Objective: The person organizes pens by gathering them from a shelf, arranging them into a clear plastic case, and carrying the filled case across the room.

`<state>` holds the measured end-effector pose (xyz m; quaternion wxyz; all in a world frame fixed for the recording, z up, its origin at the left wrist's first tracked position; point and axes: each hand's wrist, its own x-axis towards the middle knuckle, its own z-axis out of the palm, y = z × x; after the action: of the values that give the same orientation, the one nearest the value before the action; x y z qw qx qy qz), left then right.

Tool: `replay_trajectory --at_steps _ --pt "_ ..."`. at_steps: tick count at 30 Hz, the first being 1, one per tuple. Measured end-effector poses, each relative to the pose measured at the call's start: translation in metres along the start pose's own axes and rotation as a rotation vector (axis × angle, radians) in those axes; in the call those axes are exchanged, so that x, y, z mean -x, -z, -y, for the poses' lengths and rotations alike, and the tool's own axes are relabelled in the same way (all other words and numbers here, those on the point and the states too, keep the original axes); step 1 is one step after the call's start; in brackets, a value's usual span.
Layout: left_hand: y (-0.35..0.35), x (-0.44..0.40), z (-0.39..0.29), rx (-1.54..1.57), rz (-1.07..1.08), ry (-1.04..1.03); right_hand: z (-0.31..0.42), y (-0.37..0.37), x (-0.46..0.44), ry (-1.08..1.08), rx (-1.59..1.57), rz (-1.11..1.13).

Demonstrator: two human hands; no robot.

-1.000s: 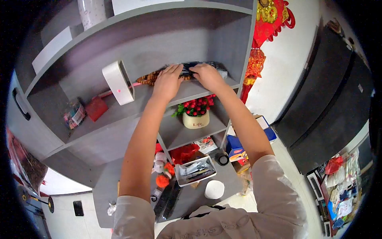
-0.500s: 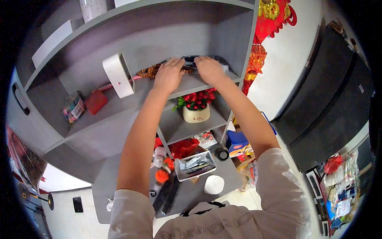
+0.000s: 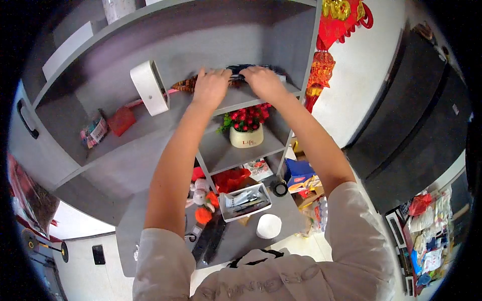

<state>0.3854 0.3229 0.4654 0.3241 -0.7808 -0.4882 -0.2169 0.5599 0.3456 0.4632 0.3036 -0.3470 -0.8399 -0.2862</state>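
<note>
Both my hands are on the grey shelf at a shiny black plastic bag [image 3: 273, 67], whose contents I cannot make out. My left hand [image 3: 211, 89] is closed at the bag's left part, with its fingers curled and partly hidden. My right hand [image 3: 264, 82] is closed on the bag's middle, fingertips bent down over it. A small gap separates the two hands. Just left of my left hand lies a brown beaded item [image 3: 185, 85], partly covered by the hand.
A white upright box-like object [image 3: 149, 88] and a red box [image 3: 121, 121] stand left on the shelf [image 3: 135, 143]. Below are a potted red-berry plant [image 3: 246, 136], an open white box [image 3: 246, 202] of pens and a white round container [image 3: 269, 226]. Red ornaments [image 3: 321, 70] hang at right.
My hands stay at the black bag; the left fingers have shifted, with one now raised, and the right fingers have bent more. The view has shifted slightly.
</note>
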Motion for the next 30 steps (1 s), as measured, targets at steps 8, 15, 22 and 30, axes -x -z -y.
replay_trajectory --at_steps 8,15,22,30 --pt "0.016 0.015 -0.001 0.089 -0.067 -0.087 0.016 0.035 0.014 0.04 -0.023 -0.015" --pt "0.015 0.034 -0.002 0.114 -0.198 -0.115 0.022 0.029 0.021 0.116 -0.062 -0.077" --pt "0.031 0.094 -0.035 0.144 -0.212 -0.059 0.061 0.046 0.064 0.169 -0.151 -0.142" --pt "-0.017 0.209 -0.098 0.162 0.038 -0.012 0.119 -0.01 0.186 0.053 -0.286 0.125"
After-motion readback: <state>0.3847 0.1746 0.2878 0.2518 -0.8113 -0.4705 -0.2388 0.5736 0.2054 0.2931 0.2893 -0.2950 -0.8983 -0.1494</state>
